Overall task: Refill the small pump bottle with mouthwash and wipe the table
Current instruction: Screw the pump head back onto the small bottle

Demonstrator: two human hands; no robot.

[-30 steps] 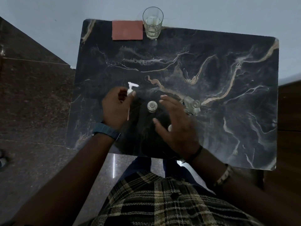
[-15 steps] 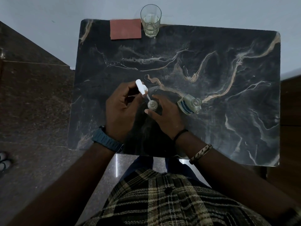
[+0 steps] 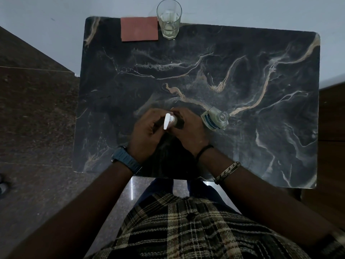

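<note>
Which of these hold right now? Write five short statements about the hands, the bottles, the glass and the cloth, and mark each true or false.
1. The left hand holds the white plastic pump head. True.
2. The right hand rests on the clear mouthwash bottle with the blue label. False: that bottle stands apart, to the right of that hand, which is at the small pump bottle.
3. The clear drinking glass stands beside the flat reddish-brown cloth at the far edge of the dark marble table. True.
4. The cloth is bunched up under the hands. False: it lies flat at the far edge.
5. The drinking glass lies on its side. False: it is upright.
</note>
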